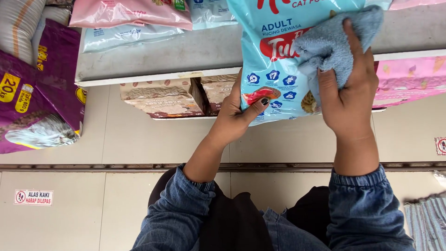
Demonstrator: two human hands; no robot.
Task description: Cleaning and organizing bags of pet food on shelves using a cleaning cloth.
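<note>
The left hand (234, 116) is pinching the lower edge of one light blue bag (274, 69), which is leaning over the front edge of the white shelf (186, 56). The right hand (350, 95) is pressing one blue cloth (332, 44) flat against the bag's front, fingers together; the wiping looks midway. On the shelf behind it, one pink bag (130, 13) is lying; below the shelf, two brown boxes (162, 95).
</note>
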